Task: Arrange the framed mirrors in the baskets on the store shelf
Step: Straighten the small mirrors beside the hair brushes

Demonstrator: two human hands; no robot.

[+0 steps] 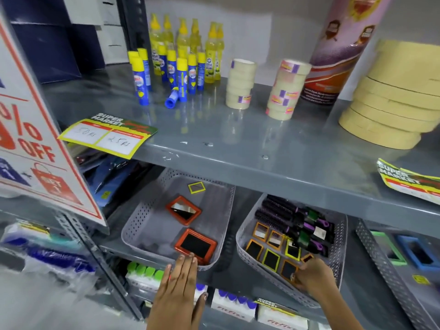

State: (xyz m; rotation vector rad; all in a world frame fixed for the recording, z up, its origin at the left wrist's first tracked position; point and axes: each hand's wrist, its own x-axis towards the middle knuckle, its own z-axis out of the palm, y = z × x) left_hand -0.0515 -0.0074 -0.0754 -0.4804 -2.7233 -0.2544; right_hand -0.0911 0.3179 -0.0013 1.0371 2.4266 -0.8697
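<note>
Head view: the left hand (182, 277) lies flat, fingers together, fingertips touching the large orange-framed rectangular mirror (195, 245) at the front right corner of the left grey perforated plastic basket (133, 225). The right hand (312, 276) – fingers curled – pinches a small orange-framed mirror (288, 270) at the front edge of the right grey perforated basket (340, 256).

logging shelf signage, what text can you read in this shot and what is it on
"OFF": red letters on the slanted sale sign at left.
"SUPER MARKET": price card on the upper shelf edge; handwritten prices beneath too scrawled to read.
"SUPER MARKET": second card at right.
"FitFizz": white boxes on the lowest shelf.
Glue bottle and tape roll labels: too blurred.
</note>
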